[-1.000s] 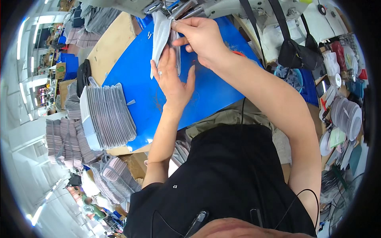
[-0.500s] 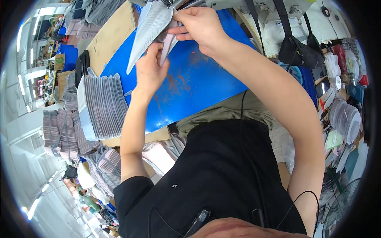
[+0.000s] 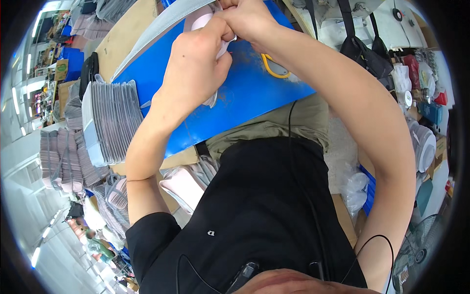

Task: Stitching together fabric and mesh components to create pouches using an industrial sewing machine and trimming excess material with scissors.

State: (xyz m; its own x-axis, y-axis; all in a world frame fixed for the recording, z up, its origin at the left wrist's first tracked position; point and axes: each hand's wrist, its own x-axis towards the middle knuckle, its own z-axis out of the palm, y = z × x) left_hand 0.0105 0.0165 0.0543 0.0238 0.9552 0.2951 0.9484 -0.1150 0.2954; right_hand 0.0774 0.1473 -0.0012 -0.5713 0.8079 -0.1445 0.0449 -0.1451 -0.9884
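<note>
A long grey mesh fabric piece (image 3: 164, 30) with a pale pink side (image 3: 201, 18) extends over the far edge of the blue table board (image 3: 196, 128). My left hand (image 3: 198, 63) is closed on its pink part, with the back of the hand toward me. Close against it, my right hand (image 3: 249, 18) pinches the same piece, its fingertips partly hidden. By the left fingertips there is a small shiny glint I cannot identify. Below my right wrist shows a yellow loop handle (image 3: 275, 68), seemingly of scissors; whether it lies on the board or is held I cannot tell.
At the left stands a tall stack of grey mesh pieces (image 3: 111, 122), with tied bundles (image 3: 61, 159) beyond it. Pale pink pieces (image 3: 183, 183) lie by my left side. A black bag (image 3: 364, 56) hangs at the far right, and a fan (image 3: 416, 255) stands at the lower right.
My left hand has moved up and right, against my right hand, and turned its back toward me. The mesh piece has swung out leftward. A yellow loop handle now shows below my right wrist.
</note>
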